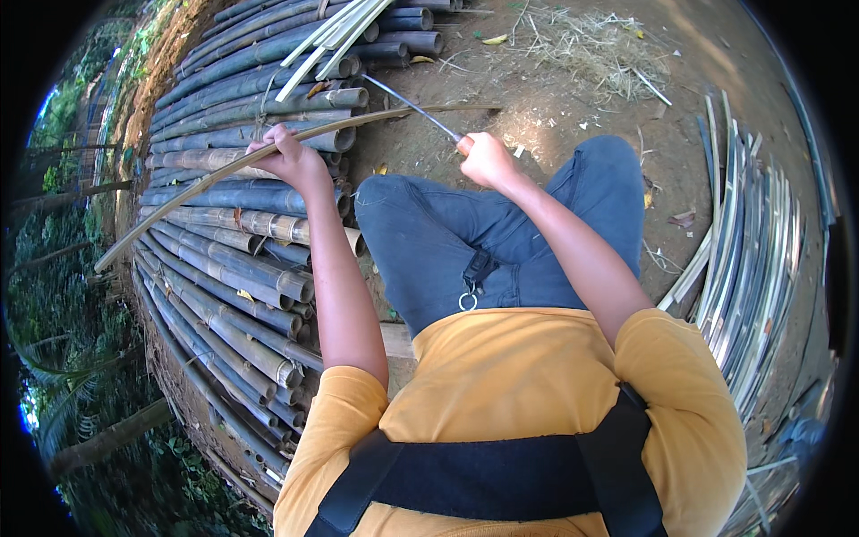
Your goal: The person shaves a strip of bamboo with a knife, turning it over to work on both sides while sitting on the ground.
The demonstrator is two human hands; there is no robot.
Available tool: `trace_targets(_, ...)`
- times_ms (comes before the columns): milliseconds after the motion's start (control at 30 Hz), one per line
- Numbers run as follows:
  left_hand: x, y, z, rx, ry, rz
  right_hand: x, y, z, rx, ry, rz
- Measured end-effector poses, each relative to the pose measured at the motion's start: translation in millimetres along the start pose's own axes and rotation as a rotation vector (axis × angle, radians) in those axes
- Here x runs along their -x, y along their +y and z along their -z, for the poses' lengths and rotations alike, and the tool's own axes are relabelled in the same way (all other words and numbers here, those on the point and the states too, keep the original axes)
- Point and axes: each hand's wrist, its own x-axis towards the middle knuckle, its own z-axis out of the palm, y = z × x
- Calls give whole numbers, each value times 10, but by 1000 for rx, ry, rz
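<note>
My left hand [291, 159] is closed around a long, bowed bamboo strip [192, 190]. The strip slants from the far left, over the stacked poles, to beyond my knees. My right hand [492, 162] grips the brownish handle of a knife [438, 124] with a long, narrow blade. That blade points forward and left, and crosses the strip in the picture. Whether the two touch there, I cannot tell. Both hands are in front of my bent legs, left hand over the pile and right hand above my right thigh.
Stacked dark bamboo poles [242, 192] fill the left side, their cut ends facing me. Several pale split strips [335, 40] lie on top. A bundle of long, thin strips [747, 259] lies at right. Fibrous shavings [586, 54] cover some of the dirt ahead.
</note>
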Motion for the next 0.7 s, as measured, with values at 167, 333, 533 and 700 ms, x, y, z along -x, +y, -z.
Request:
trace_targets(167,125,-39,-74,43,-8,109,-521,736,163,51,140,-272)
trace_targets(333,95,-3,22,-5,-44,11,-198,413,-21,-7,50,74)
trace_targets(533,136,43,-326,52,-57,43,-624,1142,-169,-144,271,-289)
trace_targets(700,206,105,-120,36,2,19,-657,1394,-253,-453,196,-411)
